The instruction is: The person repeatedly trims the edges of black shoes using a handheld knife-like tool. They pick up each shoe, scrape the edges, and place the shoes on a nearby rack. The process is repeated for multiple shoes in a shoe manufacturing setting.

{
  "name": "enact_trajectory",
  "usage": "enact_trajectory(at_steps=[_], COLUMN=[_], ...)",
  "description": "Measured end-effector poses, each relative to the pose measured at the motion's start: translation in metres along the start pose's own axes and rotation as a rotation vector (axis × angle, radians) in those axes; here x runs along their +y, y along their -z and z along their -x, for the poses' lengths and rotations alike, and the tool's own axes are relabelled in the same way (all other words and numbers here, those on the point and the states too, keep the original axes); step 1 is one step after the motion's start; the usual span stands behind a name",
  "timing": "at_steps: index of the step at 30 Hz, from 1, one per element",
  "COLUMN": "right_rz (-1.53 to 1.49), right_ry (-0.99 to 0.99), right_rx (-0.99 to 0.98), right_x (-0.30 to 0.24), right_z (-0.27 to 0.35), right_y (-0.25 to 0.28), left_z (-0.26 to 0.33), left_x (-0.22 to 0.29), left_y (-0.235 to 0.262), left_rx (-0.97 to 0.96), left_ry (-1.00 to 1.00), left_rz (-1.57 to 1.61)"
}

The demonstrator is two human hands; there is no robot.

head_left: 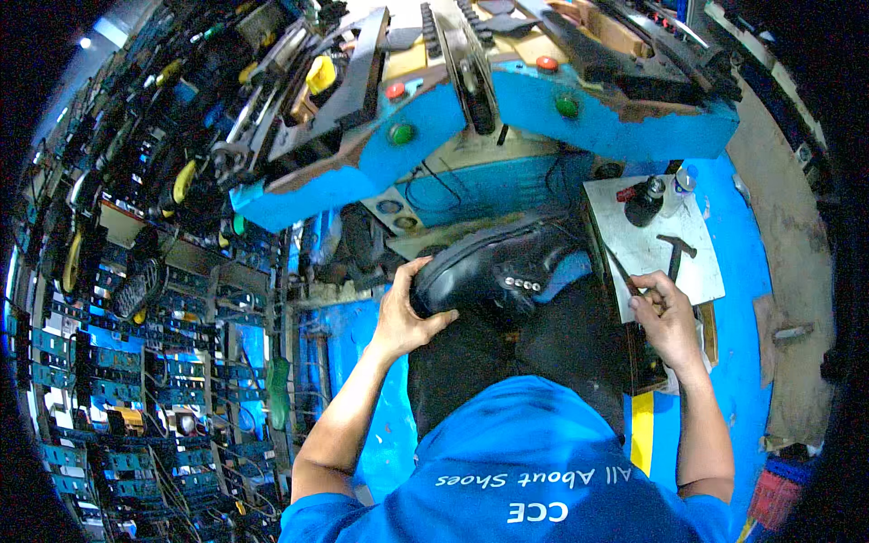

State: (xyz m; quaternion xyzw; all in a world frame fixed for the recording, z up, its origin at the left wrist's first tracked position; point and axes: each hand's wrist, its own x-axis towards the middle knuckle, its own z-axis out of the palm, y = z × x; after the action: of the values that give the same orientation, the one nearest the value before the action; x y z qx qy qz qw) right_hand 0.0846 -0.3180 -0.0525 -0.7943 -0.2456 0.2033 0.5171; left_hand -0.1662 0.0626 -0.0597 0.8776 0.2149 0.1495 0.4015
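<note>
A black leather shoe (pixel 466 271) with metal eyelets and a blue lining lies sideways across my lap. My left hand (pixel 401 312) grips its toe end, thumb on the near side and fingers around the far side. Off to the shoe's right, my right hand (pixel 670 321) is closed around a slim dark pointed hand tool (pixel 621 273), whose exact kind I cannot make out. The tool's tip points away from me, apart from the shoe. Just beyond that hand, a hammer (pixel 676 249) rests on a white board (pixel 711 281).
A dark bottle (pixel 644 201) and a clear bottle (pixel 679 188) stand on the board's far part. Ahead is a blue machine frame (pixel 579 118) with red and green buttons. Racks (pixel 163 362) holding shoes fill the left side. A red crate (pixel 774 498) sits at lower right.
</note>
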Motion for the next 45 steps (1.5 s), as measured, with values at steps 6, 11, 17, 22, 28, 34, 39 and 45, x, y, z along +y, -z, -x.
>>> enact_trajectory(at_steps=[6, 11, 17, 22, 28, 34, 39, 45], right_rz=[0.374, 0.493, 0.693, 0.854, 1.042, 0.761, 0.580, 0.971], right_ry=[0.189, 0.429, 0.424, 0.425, 0.446, 0.514, 0.496, 0.876], right_rx=[-0.135, -0.198, -0.132, -0.092, -0.056, -0.038, -0.179, -0.316], right_x=[-0.022, -0.050, -0.047, -0.054, -0.066, -0.053, -0.052, -0.051], right_z=[0.000, -0.013, -0.024, -0.025, -0.020, -0.036, -0.061, -0.113], right_y=[-0.036, -0.050, -0.043, -0.044, -0.055, -0.059, -0.049, -0.015], left_z=[0.009, 0.000, -0.013, -0.057, -0.070, -0.067, -0.067, -0.073], left_x=[-0.033, -0.026, 0.009, 0.061, 0.082, 0.080, 0.081, 0.075], left_y=[-0.013, -0.021, -0.020, -0.041, -0.067, -0.073, -0.067, -0.063], left_rx=[0.138, 0.057, -0.039, -0.050, -0.042, -0.020, -0.065, -0.110], left_ry=[-0.231, -0.242, -0.169, -0.393, -0.338, -0.332, -0.291, -0.273], left_rz=[-0.157, -0.078, -0.194, -0.395, -0.488, -0.486, -0.505, -0.452])
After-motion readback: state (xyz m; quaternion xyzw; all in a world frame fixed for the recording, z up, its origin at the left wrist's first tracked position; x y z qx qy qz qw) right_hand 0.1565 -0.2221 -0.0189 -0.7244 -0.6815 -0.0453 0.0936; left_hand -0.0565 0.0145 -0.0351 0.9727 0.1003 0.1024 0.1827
